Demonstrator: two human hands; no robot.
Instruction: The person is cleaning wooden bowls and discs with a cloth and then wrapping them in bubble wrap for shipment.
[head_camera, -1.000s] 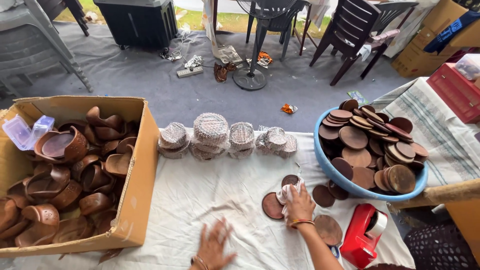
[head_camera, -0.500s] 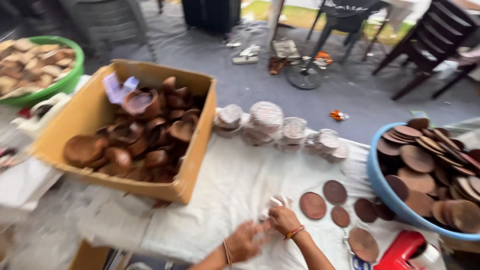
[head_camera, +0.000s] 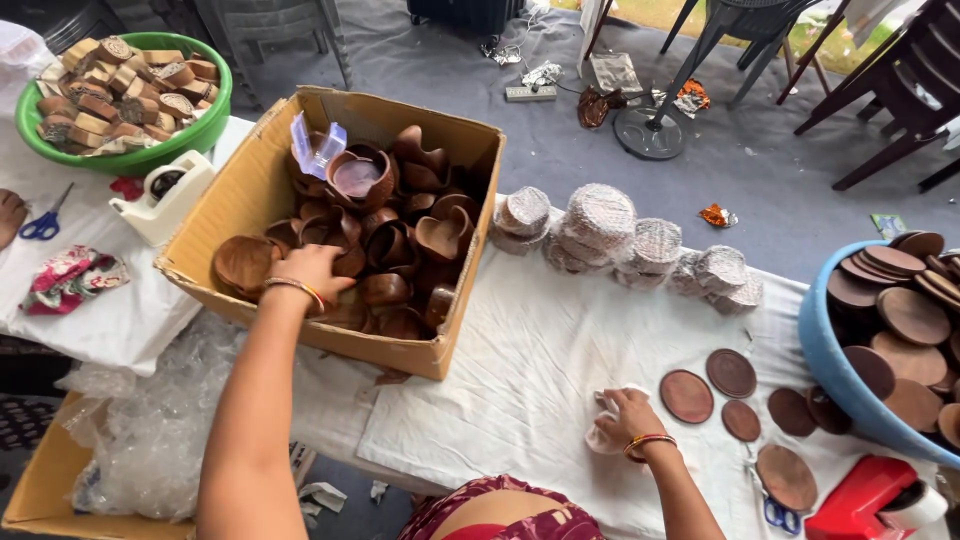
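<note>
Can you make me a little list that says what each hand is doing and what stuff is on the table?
left hand: reaching into the cardboard box, resting on the brown wooden bowls
right hand: pressing a small white wrapper on the white cloth
beside right hand: flat brown wooden discs
blue tub: full of more discs
middle of table: wrapped bundles
far left: green tub of wooden blocks, white tape holder, scissors
near right: red tape holder

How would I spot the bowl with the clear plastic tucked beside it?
Start at the big cardboard box left of centre, full of brown wooden bowls. Look to its far side, beyond the left hand. The bowl stands upright, its inside pale pinkish, with clear plastic sticking up beside it.
</note>
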